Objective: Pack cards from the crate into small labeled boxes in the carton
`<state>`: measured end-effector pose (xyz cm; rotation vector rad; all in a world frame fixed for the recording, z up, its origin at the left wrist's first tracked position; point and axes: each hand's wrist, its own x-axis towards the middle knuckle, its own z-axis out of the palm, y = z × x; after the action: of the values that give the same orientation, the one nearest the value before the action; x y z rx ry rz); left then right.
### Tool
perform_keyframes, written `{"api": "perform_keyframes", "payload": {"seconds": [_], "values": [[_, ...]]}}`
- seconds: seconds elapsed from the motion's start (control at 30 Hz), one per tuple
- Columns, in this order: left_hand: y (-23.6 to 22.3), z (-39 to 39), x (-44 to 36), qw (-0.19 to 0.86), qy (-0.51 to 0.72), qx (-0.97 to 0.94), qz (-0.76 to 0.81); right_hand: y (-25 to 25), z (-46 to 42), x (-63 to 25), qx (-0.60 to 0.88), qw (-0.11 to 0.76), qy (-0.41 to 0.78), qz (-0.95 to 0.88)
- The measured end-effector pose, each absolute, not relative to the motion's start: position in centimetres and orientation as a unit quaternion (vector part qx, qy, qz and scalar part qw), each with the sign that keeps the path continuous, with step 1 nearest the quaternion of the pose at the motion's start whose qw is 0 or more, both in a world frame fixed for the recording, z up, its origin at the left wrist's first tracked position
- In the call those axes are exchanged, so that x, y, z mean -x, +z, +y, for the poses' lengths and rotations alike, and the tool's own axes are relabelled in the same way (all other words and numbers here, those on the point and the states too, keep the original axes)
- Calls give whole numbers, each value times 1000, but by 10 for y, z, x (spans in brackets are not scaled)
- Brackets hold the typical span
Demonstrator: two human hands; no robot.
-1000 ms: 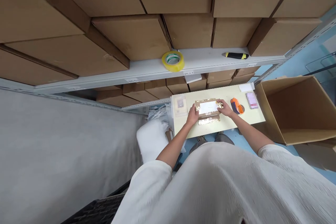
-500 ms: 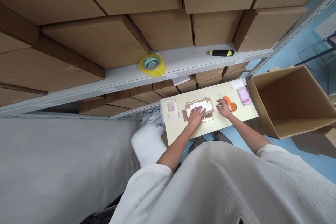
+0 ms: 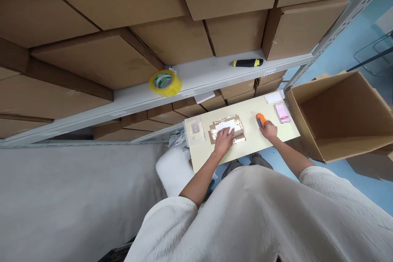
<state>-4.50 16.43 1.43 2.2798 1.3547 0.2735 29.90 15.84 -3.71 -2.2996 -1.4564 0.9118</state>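
Observation:
A flat cardboard parcel (image 3: 229, 123) wrapped in shiny tape, with a white label on top, lies on a small pale yellow table (image 3: 245, 143). My left hand (image 3: 223, 141) rests flat on the near part of the parcel, fingers stretched out. My right hand (image 3: 269, 130) is closed round an orange tape dispenser (image 3: 261, 119) standing on the table to the right of the parcel.
A small packet (image 3: 195, 129) lies at the table's left end, a pink item (image 3: 281, 112) and white paper (image 3: 273, 97) at its right. An open cardboard box (image 3: 340, 114) stands to the right. The shelf above carries a yellow tape roll (image 3: 165, 83), a black-yellow knife (image 3: 247, 63) and stacked cartons.
My right hand left the parcel, moved right and closed on the orange tape dispenser. My left hand shifted from the parcel's left edge onto its top. The view swung leftward.

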Motion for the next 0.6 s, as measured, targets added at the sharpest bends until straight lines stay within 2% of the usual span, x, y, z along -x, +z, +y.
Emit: {"api": "perform_keyframes", "payload": {"seconds": [0.2,0.3,0.4,0.53,0.6], "values": [[15,165,45,230,86,-834,494,-45,157,-303,785,169,290,-521],[15,166,46,232,91,-836,489,-38,161,-310,793,159,280,-518],[14,166,47,244,110,-832,486,-23,170,-317,791,184,265,-520],[11,166,48,261,134,-825,484,11,192,-318,770,198,344,-499],[10,166,49,266,143,-823,481,33,204,-314,725,240,403,-504]]}}
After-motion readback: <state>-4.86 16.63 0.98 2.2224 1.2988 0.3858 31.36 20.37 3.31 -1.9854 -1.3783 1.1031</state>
